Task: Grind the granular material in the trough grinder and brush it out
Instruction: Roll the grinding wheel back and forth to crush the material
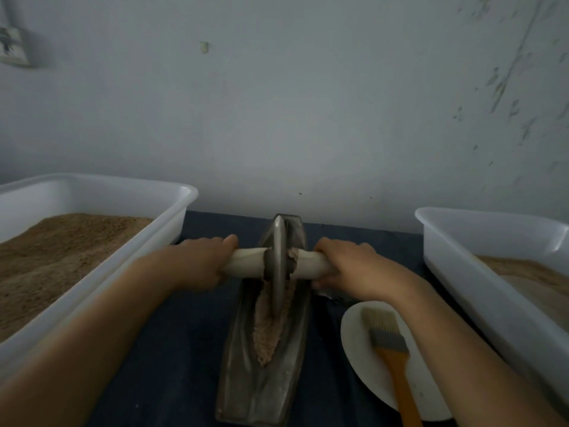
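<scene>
Left hand [200, 261] and right hand [348, 263] each gripped the axle [246, 266], steadying the wheel [278, 266] upright in the trough [243, 380]; brush [389, 343] waited at four o'clock.

A long grey metal trough [261, 374] lies lengthwise mid-worktop, brownish grain [267, 328] heaped along its groove. A grinding wheel [278, 266] stands upright in it, its pale axle [246, 266] crosswise. An orange-handled brush [389, 349] lies near the right edge.

Both my bare forearms reach up from the lower corners toward mid-frame, my left hand [201, 260] and right hand [348, 263] each curled knuckles-up around an axle [246, 265] end.
</scene>
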Motion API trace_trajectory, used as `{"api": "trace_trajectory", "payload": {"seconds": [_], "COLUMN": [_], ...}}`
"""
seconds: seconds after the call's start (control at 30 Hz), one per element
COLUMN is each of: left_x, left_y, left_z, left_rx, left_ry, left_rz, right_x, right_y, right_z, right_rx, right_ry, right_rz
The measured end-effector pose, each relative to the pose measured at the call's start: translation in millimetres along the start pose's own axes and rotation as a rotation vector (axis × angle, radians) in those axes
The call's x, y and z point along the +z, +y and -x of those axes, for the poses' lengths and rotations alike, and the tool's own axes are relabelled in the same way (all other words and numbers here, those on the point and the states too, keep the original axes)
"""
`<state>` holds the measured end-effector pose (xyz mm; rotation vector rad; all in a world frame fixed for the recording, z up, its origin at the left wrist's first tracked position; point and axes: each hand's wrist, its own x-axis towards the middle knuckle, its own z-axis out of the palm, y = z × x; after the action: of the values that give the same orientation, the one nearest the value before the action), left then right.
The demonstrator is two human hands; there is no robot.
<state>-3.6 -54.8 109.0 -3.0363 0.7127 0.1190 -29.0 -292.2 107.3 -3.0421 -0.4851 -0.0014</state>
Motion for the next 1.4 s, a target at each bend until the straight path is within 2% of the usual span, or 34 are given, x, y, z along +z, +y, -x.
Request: {"api": "trace_trajectory", "payload": {"seconds": [0.07, 0.13, 0.2, 0.27, 0.33, 0.4, 0.53, 0.63, 0.7, 0.77, 0.87, 0.97, 1.07, 1.17, 1.27, 1.4], "left_x": [14.9, 26.6, 32.2, 33.4, 30.5, 24.1, -0.9, -17.8, -24.6, -25.4, -17.2, -3.4, 16.0, 30.9, 32.2, 17.5], "left_y": [1.1, 3.4, 5.7, 3.8, 1.0, -0.8, 1.1, 2.4, 2.6, 2.9, 2.3, -1.6, -6.7, -2.9, -2.4, -2.7], "left_z": [-12.2, -22.4, -27.5, -28.7, -25.7, -19.1, 7.4, 26.9, 33.4, 33.0, 22.6, 7.7, -7.7, -19.0, -22.0, -11.0], "left_rx": [-0.016, -0.044, -0.065, -0.045, -0.028, -0.01, 0.058, 0.101, 0.118, 0.129, 0.123, 0.071, 0.01, -0.04, -0.045, -0.002], "left_ry": [0.277, 0.464, 0.535, 0.535, 0.492, 0.381, -0.024, -0.254, -0.319, -0.309, -0.229, -0.093, 0.207, 0.443, 0.456, 0.216], "left_rz": [-0.144, -0.226, -0.23, -0.221, -0.213, -0.175, -0.041, 0.029, 0.027, 0.023, 0.023, 0.024, -0.082, -0.114, -0.126, -0.115], "right_x": [8.4, 14.8, 22.1, 26.9, 22.6, 9.9, -14.4, -27.8, -32.2, -32.0, -24.7, -11.5, 6.4, 21.8, 25.3, 10.6], "right_y": [10.6, 18.5, 22.0, 20.6, 17.1, 11.5, -3.1, -12.1, -14.8, -15.6, -14.7, -11.8, -3.2, 3.8, 6.8, 0.3], "right_z": [-7.4, -11.5, -14.4, -15.3, -13.1, -7.4, 10.8, 23.6, 27.9, 29.8, 24.5, 11.5, -2.5, -11.2, -13.7, -4.7], "right_rx": [0.015, 0.03, 0.031, 0.024, 0.018, 0.017, -0.015, -0.044, -0.071, -0.085, -0.065, -0.016, 0.015, 0.042, 0.024, 0.016], "right_ry": [0.075, 0.138, 0.262, 0.32, 0.24, 0.08, -0.258, -0.397, -0.442, -0.452, -0.371, -0.147, 0.186, 0.405, 0.412, 0.174], "right_rz": [-0.064, -0.169, -0.103, 0.004, 0.049, 0.036, -0.1, -0.097, -0.085, -0.064, -0.01, 0.031, 0.157, 0.212, 0.215, 0.178]}}
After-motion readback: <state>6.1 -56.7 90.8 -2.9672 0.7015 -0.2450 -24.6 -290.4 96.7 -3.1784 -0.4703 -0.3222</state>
